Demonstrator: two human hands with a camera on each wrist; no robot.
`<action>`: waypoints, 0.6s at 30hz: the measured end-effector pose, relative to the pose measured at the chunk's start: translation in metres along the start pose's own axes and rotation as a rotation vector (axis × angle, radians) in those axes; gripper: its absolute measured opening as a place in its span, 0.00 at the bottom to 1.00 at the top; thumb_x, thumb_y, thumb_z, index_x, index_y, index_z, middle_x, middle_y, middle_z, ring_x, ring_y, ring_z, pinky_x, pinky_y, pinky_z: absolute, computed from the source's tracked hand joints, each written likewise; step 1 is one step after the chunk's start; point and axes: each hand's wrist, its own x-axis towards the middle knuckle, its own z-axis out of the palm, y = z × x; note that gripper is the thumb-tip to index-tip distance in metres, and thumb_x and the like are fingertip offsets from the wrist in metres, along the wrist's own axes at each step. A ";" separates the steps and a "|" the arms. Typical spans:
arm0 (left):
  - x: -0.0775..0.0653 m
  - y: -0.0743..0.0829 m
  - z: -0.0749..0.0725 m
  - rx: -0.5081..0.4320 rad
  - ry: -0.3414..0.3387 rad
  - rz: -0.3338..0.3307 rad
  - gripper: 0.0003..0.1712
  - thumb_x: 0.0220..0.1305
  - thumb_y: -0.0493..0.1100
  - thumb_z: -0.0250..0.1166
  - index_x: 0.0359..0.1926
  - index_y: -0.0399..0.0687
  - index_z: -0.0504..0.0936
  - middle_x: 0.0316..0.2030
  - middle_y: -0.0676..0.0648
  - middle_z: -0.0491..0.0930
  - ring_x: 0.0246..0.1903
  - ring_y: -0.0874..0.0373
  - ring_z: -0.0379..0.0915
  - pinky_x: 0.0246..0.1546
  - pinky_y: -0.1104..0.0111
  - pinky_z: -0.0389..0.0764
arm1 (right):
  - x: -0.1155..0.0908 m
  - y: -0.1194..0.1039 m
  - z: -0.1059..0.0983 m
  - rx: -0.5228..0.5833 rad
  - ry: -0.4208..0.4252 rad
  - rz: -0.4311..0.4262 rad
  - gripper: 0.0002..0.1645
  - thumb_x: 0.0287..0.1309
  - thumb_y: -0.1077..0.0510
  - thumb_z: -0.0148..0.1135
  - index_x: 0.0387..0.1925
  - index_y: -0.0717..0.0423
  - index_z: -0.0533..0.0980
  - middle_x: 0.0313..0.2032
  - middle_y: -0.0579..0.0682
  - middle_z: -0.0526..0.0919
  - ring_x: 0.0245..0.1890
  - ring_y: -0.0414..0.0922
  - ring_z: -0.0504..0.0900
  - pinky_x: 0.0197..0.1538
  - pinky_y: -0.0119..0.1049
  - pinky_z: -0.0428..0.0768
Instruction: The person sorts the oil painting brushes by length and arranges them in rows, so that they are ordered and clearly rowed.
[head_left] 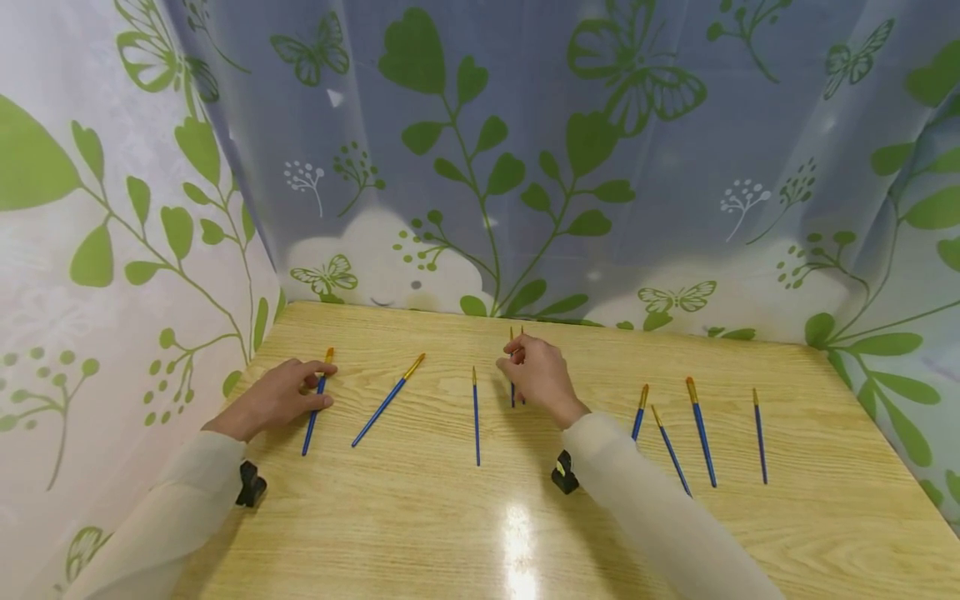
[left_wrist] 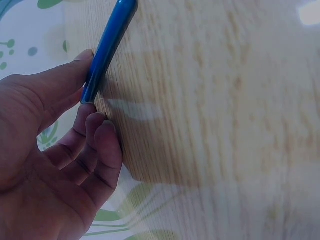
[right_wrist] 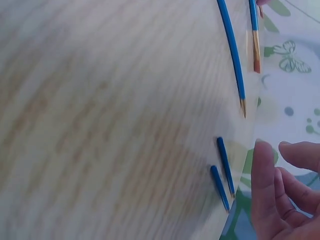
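Observation:
At the left of the wooden table, my left hand pinches a blue-handled paintbrush near its gold ferrule. The left wrist view shows the thumb against the blue handle, and the fingers hide the bristle end. My right hand hovers over two thin paintbrushes lying side by side near the back edge. In the right wrist view its thumb and forefinger stand apart with nothing between them, beside those thin paintbrushes. Between the hands lie a flat paintbrush and a thin pointed paintbrush.
Right of my right forearm, several more paintbrushes lie spread out, one partly behind the sleeve. A patterned curtain hangs along the table's back and sides. Light glares off the tabletop at the front middle.

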 end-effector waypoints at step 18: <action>0.003 -0.003 0.002 -0.001 -0.001 -0.008 0.32 0.77 0.46 0.70 0.74 0.35 0.75 0.56 0.28 0.80 0.56 0.32 0.77 0.59 0.38 0.78 | -0.016 -0.009 0.025 -0.022 -0.093 -0.045 0.20 0.75 0.53 0.69 0.61 0.60 0.84 0.44 0.52 0.88 0.15 0.44 0.82 0.58 0.51 0.86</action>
